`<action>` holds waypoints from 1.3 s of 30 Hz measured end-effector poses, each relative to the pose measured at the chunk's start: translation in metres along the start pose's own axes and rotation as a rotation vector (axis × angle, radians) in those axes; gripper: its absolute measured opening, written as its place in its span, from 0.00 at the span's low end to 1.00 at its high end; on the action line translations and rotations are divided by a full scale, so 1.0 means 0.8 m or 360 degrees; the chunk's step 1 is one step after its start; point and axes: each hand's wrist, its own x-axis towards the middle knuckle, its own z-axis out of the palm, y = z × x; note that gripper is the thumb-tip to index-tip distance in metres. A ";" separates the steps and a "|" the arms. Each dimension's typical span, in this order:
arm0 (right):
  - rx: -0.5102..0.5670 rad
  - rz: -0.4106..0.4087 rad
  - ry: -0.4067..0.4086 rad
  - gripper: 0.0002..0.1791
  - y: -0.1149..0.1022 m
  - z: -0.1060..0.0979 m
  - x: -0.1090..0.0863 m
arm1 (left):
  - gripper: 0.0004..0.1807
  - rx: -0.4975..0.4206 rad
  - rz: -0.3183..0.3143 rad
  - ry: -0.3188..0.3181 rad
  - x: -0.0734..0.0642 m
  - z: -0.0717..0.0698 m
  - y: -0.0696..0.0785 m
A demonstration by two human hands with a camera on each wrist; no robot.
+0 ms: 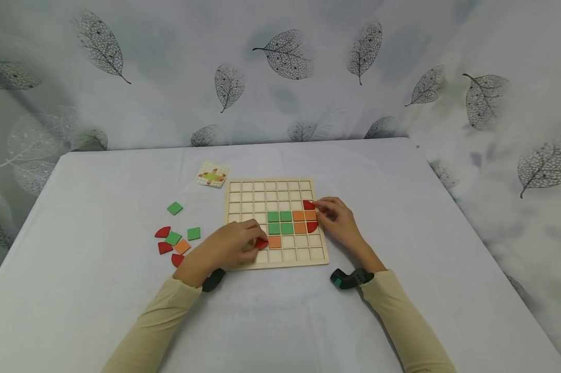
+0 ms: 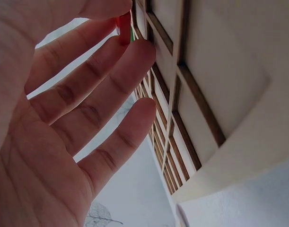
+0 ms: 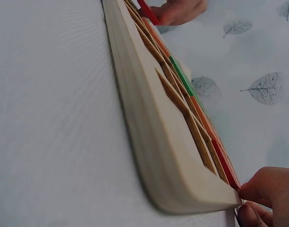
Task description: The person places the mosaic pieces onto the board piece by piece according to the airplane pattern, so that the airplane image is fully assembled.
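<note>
My left hand (image 1: 235, 243) pinches a red quarter-round tile (image 1: 261, 243) between thumb and index finger, over the lower part of a wooden grid board (image 1: 247, 263). In the left wrist view the other fingers (image 2: 120, 137) extend beside the board. My right hand (image 1: 338, 220) grips the board's right edge, its fingertips near a red tile (image 1: 308, 205). Set in the grid are a block of green tiles (image 1: 280, 223), several orange tiles (image 1: 299, 228), a second red tile (image 1: 312, 227) and a separate orange tile (image 1: 274, 242) right of the pinched piece.
Left of the board lie loose tiles: green squares (image 1: 175, 208), an orange square (image 1: 182, 246) and red quarter-rounds (image 1: 166, 248). A pattern card (image 1: 212, 174) sits beyond the board's far left corner. A white cloth (image 1: 98, 217) covers the table, and a leaf-print curtain (image 1: 168, 77) hangs behind.
</note>
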 end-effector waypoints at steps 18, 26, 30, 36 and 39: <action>0.0007 0.0025 -0.0015 0.15 0.000 0.001 0.002 | 0.12 -0.0027 0.0083 0.0067 0.005 0.008 0.005; 0.0002 0.0018 -0.0019 0.15 0.000 0.001 0.002 | 0.10 -0.0052 0.0272 0.0168 0.008 0.016 0.008; -0.0003 0.0003 -0.0015 0.15 0.001 0.001 0.002 | 0.08 -0.0020 0.0368 0.0210 0.011 0.019 0.011; -0.0004 -0.0010 -0.0008 0.15 0.001 0.000 0.001 | 0.07 0.0040 0.0355 0.0154 0.013 0.022 0.013; 0.0002 -0.0005 -0.0009 0.15 0.001 0.000 0.001 | 0.06 0.0033 0.0355 0.0162 0.014 0.024 0.012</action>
